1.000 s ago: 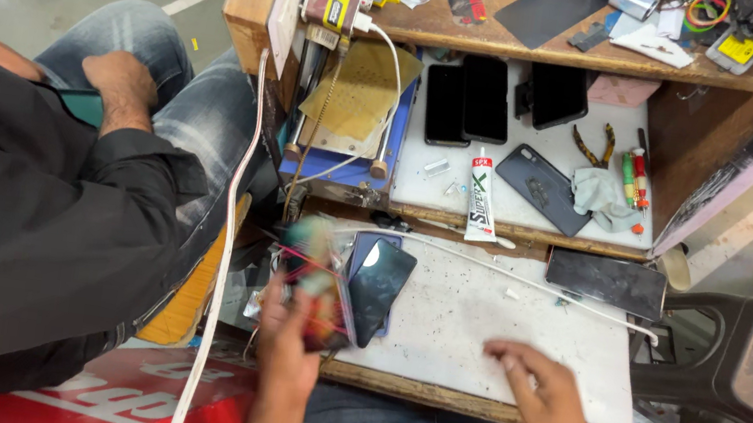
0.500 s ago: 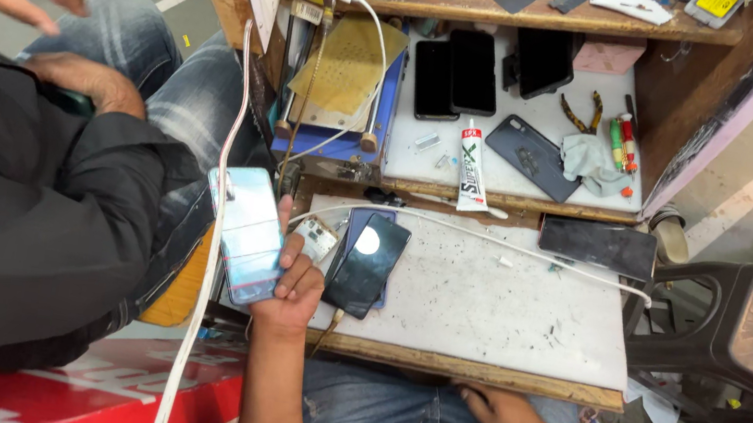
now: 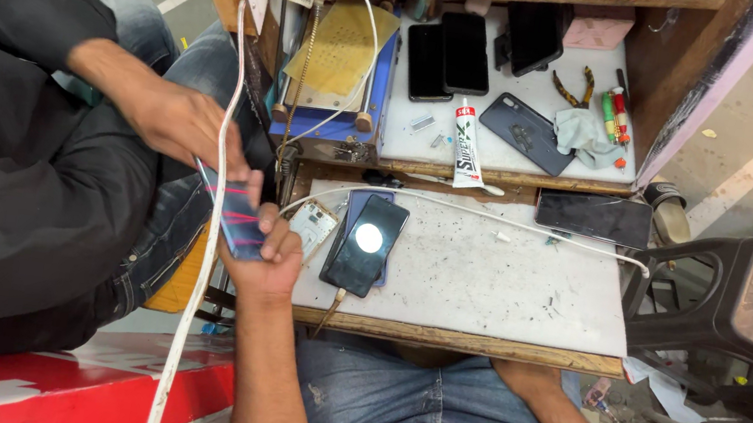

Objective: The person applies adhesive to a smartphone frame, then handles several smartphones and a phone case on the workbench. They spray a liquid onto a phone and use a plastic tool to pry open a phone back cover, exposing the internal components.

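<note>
While a person in a black jacket sits close at the left, the wearer's left hand holds a phone with a striped, glitching screen out past the bench edge, fingers curled shut around its lower end and thumb across the glass. The neighbour's hand closes on the phone's upper end, so the handover looks under way, not finished; both still grip it. Just right of the wearer's fingers, on the white work mat, lie a bare circuit board and a dark phone with a glowing white spot, cable attached, apparently still awaiting attention. Farther from the fingers, a dark phone lies flat at the mat's far corner, with a glue tube and pliers on the shelf beyond. Of the right hand only the forearm shows below the bench; whether its fingers are open or closed cannot be told.
</note>
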`<state>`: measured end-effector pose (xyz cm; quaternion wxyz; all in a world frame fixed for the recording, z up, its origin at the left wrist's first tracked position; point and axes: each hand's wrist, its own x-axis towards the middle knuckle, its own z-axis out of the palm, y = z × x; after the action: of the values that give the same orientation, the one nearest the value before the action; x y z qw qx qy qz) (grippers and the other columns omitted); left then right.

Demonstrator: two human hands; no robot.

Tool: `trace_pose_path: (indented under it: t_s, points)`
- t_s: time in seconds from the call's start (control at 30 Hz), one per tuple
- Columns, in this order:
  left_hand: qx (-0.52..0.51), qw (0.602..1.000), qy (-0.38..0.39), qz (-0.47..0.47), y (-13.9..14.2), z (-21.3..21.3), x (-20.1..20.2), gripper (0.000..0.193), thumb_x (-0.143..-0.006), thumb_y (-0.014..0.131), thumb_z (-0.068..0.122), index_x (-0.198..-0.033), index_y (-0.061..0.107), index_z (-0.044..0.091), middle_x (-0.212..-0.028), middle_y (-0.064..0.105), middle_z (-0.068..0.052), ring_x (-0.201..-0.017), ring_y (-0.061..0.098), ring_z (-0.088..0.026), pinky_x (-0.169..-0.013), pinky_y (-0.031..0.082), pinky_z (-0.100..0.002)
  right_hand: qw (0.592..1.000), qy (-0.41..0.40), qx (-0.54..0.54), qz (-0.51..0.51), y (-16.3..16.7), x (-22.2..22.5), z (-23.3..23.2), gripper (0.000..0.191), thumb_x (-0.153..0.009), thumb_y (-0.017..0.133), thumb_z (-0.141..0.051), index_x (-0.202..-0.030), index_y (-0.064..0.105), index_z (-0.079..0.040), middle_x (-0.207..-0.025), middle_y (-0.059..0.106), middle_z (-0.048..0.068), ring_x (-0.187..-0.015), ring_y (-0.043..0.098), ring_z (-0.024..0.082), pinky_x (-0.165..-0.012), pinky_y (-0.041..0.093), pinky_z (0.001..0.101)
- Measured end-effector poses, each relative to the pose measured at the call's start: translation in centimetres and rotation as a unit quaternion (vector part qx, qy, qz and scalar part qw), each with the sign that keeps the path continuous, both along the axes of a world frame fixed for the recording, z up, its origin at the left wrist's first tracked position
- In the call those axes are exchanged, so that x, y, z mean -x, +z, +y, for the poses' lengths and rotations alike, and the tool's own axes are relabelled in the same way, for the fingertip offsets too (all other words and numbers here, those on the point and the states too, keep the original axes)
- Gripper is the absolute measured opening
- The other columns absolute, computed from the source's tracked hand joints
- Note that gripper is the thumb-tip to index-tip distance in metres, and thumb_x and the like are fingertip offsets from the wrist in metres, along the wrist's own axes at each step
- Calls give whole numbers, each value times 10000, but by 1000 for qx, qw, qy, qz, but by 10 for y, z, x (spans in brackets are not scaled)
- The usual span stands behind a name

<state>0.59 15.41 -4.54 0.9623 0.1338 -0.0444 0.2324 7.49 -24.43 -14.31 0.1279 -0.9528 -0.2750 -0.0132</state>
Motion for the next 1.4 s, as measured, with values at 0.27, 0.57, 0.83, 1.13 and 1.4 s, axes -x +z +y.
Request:
trace_pose_path:
  t_s: [0.27, 0.57, 0.83, 1.13, 1.4]
  points:
    - [-298, 840, 211, 402, -9, -49, 0, 509, -954, 654, 445, -1292, 591, 69, -877, 673, -30, -642, 557, -130, -555, 426, -286, 994, -33, -81, 61, -10, -3, -8, 535, -853, 678, -367, -1327, 630, -122, -1371, 617, 153, -1271, 552, 350, -1079, 418, 483]
    - [-792, 420, 217, 387, -5, -113, 8, 714, -795, 774, 171, -1424, 486, -6, -1368, 578, -246, -1286, 521, -425, -1085, 412, -508, 995, -23, -95, 36, -21, -6, -12, 572, -828, 709, -387, -1331, 625, -130, -1363, 620, 142, -1272, 554, 342, -1083, 411, 490]
    - [-707, 449, 225, 498, 2, -86, 43, 496, -922, 674, 135, -1396, 562, 39, -1269, 692, -177, -1202, 651, -356, -1031, 490, -462, 993, -18, -97, 62, -27, -11, -9, 603, -832, 696, -444, -1347, 617, -141, -1386, 613, 136, -1270, 553, 340, -1061, 411, 489]
    - [-794, 401, 118, 442, -3, -108, 13, 723, -828, 798, 271, -1430, 472, 39, -1398, 565, -220, -1310, 530, -387, -1084, 438, -510, 993, -15, -8, 117, -26, -8, -10, 551, -823, 685, -413, -1317, 640, -173, -1378, 617, 116, -1283, 549, 329, -1095, 402, 472]
    - [-823, 301, 39, 481, 3, -117, -12, 885, -768, 842, 269, -1505, 376, 120, -1445, 453, -255, -1298, 469, -419, -1015, 435, -563, 903, 89, 43, 419, 1, 16, -1, 480, -933, 644, -389, -1360, 639, -170, -1380, 629, 119, -1304, 569, 302, -1115, 433, 369]
